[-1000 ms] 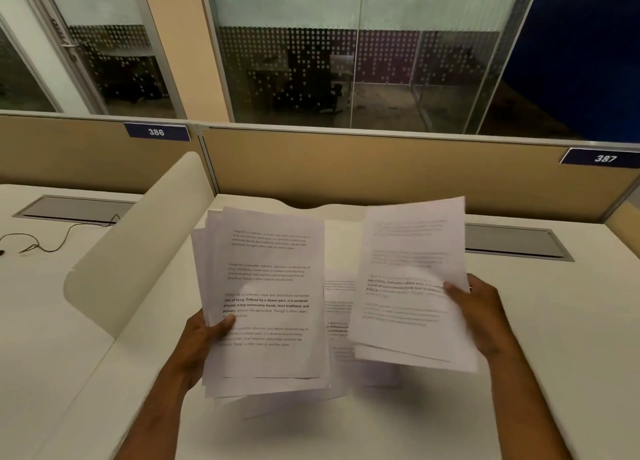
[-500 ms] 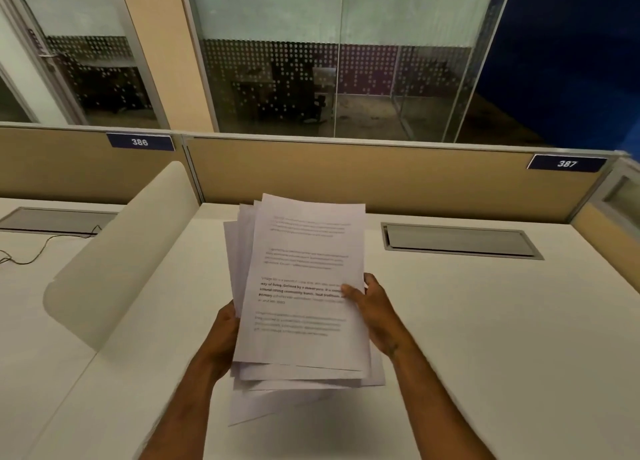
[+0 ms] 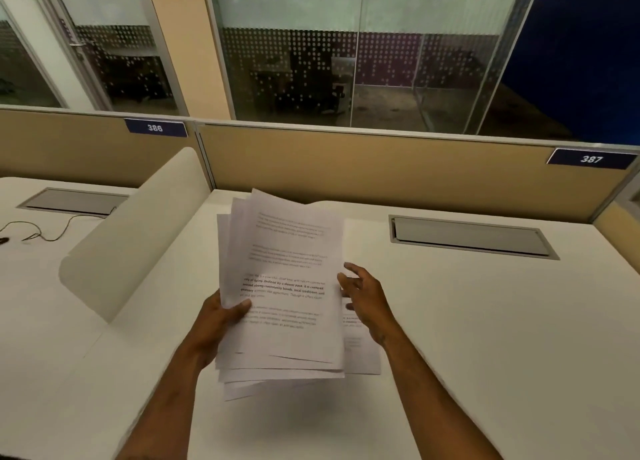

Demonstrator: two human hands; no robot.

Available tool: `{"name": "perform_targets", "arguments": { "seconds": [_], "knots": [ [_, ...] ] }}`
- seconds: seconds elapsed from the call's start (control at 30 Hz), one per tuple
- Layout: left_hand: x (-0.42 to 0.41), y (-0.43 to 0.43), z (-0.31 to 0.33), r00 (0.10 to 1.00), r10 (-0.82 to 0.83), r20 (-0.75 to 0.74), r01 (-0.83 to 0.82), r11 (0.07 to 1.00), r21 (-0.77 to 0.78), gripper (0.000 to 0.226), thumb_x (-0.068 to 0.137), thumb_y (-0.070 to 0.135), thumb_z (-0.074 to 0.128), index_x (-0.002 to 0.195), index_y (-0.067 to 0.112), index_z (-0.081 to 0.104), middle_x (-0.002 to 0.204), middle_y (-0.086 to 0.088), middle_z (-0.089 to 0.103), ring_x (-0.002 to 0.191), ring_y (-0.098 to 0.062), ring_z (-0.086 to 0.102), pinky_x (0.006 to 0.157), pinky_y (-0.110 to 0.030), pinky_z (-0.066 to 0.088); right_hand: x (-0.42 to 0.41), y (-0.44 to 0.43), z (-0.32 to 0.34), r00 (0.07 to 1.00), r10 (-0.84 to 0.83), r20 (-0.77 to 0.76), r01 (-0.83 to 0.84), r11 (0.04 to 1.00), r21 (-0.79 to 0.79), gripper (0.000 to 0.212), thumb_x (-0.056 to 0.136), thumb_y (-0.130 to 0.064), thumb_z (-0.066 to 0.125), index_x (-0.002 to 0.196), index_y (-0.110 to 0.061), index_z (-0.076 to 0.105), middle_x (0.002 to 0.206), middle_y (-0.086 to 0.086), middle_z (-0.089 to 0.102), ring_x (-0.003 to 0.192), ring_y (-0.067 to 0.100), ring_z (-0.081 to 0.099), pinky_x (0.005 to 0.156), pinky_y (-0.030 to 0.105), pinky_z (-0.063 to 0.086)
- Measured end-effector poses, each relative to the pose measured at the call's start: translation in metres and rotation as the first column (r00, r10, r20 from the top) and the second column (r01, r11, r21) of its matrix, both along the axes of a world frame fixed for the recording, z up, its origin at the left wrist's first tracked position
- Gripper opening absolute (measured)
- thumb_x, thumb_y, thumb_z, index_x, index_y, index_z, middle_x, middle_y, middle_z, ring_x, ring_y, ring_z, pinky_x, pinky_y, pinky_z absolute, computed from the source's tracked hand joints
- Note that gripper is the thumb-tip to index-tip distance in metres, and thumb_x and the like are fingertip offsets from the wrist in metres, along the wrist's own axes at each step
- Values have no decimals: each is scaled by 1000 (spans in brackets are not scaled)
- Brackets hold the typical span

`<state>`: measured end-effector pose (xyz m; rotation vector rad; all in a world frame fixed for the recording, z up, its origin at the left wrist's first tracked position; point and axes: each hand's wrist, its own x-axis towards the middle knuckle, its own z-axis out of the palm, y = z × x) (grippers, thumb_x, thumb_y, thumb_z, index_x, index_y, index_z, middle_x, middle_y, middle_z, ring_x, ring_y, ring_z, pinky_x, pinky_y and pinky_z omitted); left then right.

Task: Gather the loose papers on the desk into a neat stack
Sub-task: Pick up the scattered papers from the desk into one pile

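Left hand [image 3: 221, 324] pinches the uneven sheaf of printed papers [image 3: 287, 286] above the white surface [image 3: 485, 321], thumb on top; right hand [image 3: 363, 297] open, fingers spread, beside its right edge.

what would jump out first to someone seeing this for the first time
The eye goes first to the uneven sheaf of printed papers, held up above the middle of the white desk by the left hand, thumb on the front page. Just to its right the right hand hovers open, fingers spread, over one more sheet lying flat on the desk. Behind, blue plates reading 386 and 387 mark the tan partition.
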<state>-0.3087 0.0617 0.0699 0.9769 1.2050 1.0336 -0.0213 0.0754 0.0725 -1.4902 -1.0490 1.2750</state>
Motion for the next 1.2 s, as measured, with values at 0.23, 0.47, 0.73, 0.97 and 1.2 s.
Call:
{"name": "perform_targets", "arguments": {
  "seconds": [0.23, 0.47, 0.73, 0.97, 1.2],
  "knots": [
    [-76, 0, 1, 996, 90, -13, -90, 996, -9, 31, 87, 7, 68, 118, 12, 67, 111, -14, 77, 98, -35, 75, 73, -40, 64, 13, 9, -66, 820, -58, 569, 228, 945, -233, 58, 92, -40, 64, 139, -10, 49, 141, 17, 52, 126, 33, 54, 103, 42, 49],
    [-158, 9, -14, 993, 113, -18, -114, 992, -60, 40, 83, 10, 70, 123, 8, 65, 115, -18, 75, 101, -41, 73, 77, -46, 64, -11, 17, -94, 611, 66, 789, 376, 853, -363, 62, 84, -35, 74, 130, -5, 47, 133, 17, 46, 124, 36, 48, 99, 50, 47],
    [-187, 32, -25, 997, 73, -8, -73, 995, -68, 36, 82, 10, 71, 117, 12, 67, 110, -17, 77, 95, -40, 75, 70, -46, 64, 4, 34, -93, 859, -193, 475, 403, 826, -393, 37, 84, -11, 73, 117, 5, 66, 118, 23, 69, 107, 39, 67, 95, 44, 55],
    [-194, 52, -28, 999, 52, 3, -51, 997, -55, 34, 84, 7, 68, 119, 8, 66, 111, -19, 76, 98, -43, 73, 73, -46, 64, 0, 27, -62, 966, -211, -148, 163, 945, -283, 36, 83, -3, 75, 117, 6, 65, 107, 19, 74, 86, 30, 72, 77, 38, 60],
    [-189, 59, -30, 999, 37, -10, -37, 997, -63, 34, 89, 3, 66, 123, 5, 63, 111, -19, 76, 98, -44, 73, 75, -47, 64, -93, 18, -99, 868, -30, 496, 240, 900, -364, 59, 73, -22, 86, 121, 2, 60, 123, 16, 65, 112, 31, 63, 87, 32, 53]
  ]
}}
